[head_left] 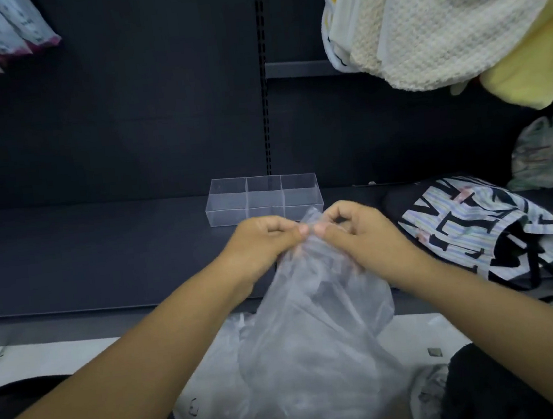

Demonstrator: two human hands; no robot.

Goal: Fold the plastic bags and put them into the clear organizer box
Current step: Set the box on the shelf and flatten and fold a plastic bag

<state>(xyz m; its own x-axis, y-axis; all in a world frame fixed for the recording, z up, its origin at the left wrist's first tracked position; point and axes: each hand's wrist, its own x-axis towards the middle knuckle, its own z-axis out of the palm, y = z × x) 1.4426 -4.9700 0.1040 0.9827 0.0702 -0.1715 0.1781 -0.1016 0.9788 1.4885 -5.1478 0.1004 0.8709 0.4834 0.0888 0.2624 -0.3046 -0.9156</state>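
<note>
Early stage, by the look of it: the clear organizer box (263,197) sits on the dark shelf (102,255) just beyond both hands, its six compartments showing nothing inside, so no bag is stowed yet. L hand (265,241) & R hand (356,231) are close together, thumbs nearly touching, each pinching the top edge of one plastic bag (321,324). It hangs below them unfolded: thin, translucent, crinkled w/ soft creases. Under the wrists, more loose bags (217,369) lie in a pale filmy heap, all left to fold. Box is rigid, glossy, rectangular w/ straight dividers. Right of the R hand: a limp fabric tote (474,222) w/ bold black-and-white lettering.
</note>
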